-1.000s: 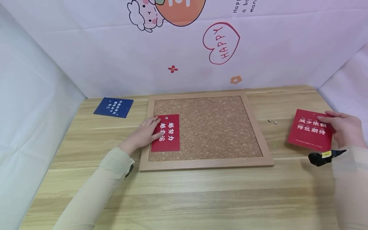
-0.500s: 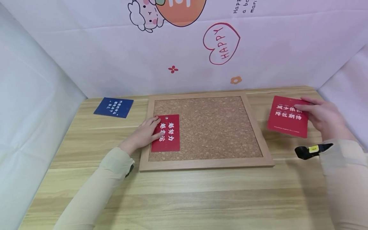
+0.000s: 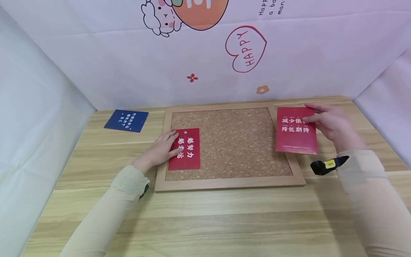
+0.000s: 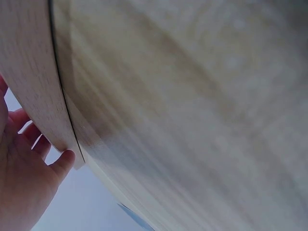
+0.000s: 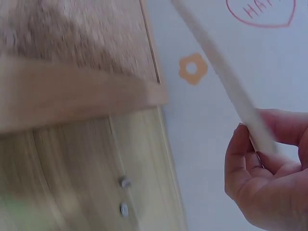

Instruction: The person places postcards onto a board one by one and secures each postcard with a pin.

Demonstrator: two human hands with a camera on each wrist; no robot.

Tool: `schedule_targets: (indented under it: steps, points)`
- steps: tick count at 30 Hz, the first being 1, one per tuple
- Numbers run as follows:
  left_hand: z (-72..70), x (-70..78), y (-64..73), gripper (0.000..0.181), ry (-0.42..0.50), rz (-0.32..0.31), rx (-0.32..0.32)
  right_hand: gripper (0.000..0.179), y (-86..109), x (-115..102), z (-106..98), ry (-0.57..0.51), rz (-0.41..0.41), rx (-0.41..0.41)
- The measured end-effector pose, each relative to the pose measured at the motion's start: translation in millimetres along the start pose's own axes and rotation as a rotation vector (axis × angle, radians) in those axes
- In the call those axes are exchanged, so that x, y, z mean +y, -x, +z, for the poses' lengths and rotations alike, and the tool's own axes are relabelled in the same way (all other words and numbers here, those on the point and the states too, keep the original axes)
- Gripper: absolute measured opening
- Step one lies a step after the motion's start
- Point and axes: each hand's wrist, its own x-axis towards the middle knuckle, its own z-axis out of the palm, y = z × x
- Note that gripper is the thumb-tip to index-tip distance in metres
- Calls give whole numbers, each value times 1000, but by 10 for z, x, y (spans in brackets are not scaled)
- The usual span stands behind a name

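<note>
In the head view a framed cork board (image 3: 237, 146) lies on the wooden table. On its left part lies a red card (image 3: 189, 164) with white characters and a small metallic pin near one edge. My left hand (image 3: 160, 150) rests on this card's left side and the board's frame, fingers extended. Over the board's right edge, raised, a second red card (image 3: 295, 140) is pinched at its right side by my right hand (image 3: 334, 125). From the right wrist this card (image 5: 216, 67) appears edge-on, between thumb and fingers.
A blue card (image 3: 126, 120) with white characters lies left of the board. Two small metallic pins (image 5: 124, 182) sit on the table right of the board, hidden in the head view. Behind the table hangs a printed white cloth (image 3: 128, 71).
My right hand has carried the second red card leftward, from beyond the pins to over the board's right edge. The left hand and its card have stayed put.
</note>
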Motion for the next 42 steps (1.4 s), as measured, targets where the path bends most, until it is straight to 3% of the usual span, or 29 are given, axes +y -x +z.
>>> schedule_targets:
  steps: [2,10,23,28,42]
  points:
    - [1,0,0,73,1,1,0,78,-17,-26,91,28,3,-18]
    - [3,-2,-1,73,2,1,2,71,-60,-121,473,196,-4,-49]
    - [7,-15,2,72,7,-1,2,64,-68,-108,1046,301,-75,-58]
    - [5,-12,2,72,7,-2,1,61,-80,-68,1196,371,-115,-48]
    - [11,-4,0,72,1,0,2,57,-141,-34,1564,420,-106,-82]
